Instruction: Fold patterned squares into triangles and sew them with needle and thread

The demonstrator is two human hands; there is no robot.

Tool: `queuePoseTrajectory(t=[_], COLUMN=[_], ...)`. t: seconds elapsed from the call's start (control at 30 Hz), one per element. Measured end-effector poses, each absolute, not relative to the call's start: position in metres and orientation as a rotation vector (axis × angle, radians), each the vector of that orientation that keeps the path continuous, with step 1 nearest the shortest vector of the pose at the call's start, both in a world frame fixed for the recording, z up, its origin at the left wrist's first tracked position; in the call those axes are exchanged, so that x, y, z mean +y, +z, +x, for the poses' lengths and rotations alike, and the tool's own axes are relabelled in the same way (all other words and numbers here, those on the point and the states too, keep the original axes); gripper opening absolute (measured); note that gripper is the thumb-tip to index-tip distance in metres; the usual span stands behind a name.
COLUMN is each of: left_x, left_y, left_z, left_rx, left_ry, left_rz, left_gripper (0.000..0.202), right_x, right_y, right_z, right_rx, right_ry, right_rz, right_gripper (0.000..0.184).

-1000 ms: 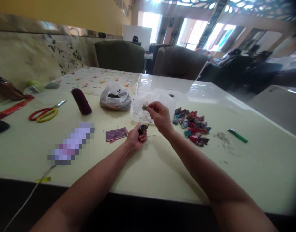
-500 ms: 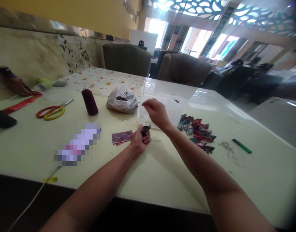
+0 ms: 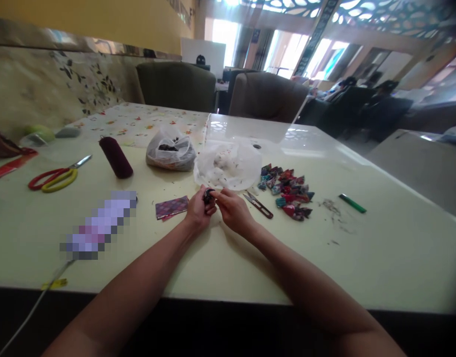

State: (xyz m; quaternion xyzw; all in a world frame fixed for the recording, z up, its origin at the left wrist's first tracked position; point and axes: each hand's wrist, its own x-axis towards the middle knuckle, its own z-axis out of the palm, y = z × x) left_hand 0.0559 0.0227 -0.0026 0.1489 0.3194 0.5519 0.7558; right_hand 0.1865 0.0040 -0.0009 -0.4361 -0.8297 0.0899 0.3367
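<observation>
My left hand is closed round a small dark cloth pouch, whose upper end shows above the fingers. Against that end, my right hand presses its bunched fingertips; anything between them is too small to make out. Left of my hands lie patterned cloth pieces. Just right of my right hand are thread snips. A white plastic bag with white stuffing on it lies behind my hands. Several small sewn cloth pouches sit in a cluster at right.
A bag of dark material, a maroon thread cone and red-and-yellow scissors stand farther left. Nearer is a blurred-out phone on a white cable. A green cutter lies right, by dark scraps.
My right hand has come down from above the white bag to the dark pouch in my left hand. The stuffing and snips are now uncovered. The view has shifted to the right.
</observation>
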Motion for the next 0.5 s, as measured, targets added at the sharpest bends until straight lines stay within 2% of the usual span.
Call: queuePoseTrajectory(t=[0.13, 0.33, 0.5], left_x=[0.019, 0.018, 0.015], left_y=[-0.004, 0.002, 0.000], left_z=[0.060, 0.059, 0.062], left_rx=[0.782, 0.717, 0.804], left_ry=[1.200, 1.124, 1.157], left_rz=[0.433, 0.368, 0.432], left_gripper=[0.032, 0.039, 0.037], right_x=[0.003, 0.001, -0.003], right_y=[-0.001, 0.006, 0.010], right_z=[0.189, 0.201, 0.199], right_rx=[-2.231, -2.049, -2.285], right_ry=[0.283, 0.370, 0.330], right_rz=[-1.195, -1.058, -1.204], right_gripper=[0.025, 0.038, 0.029])
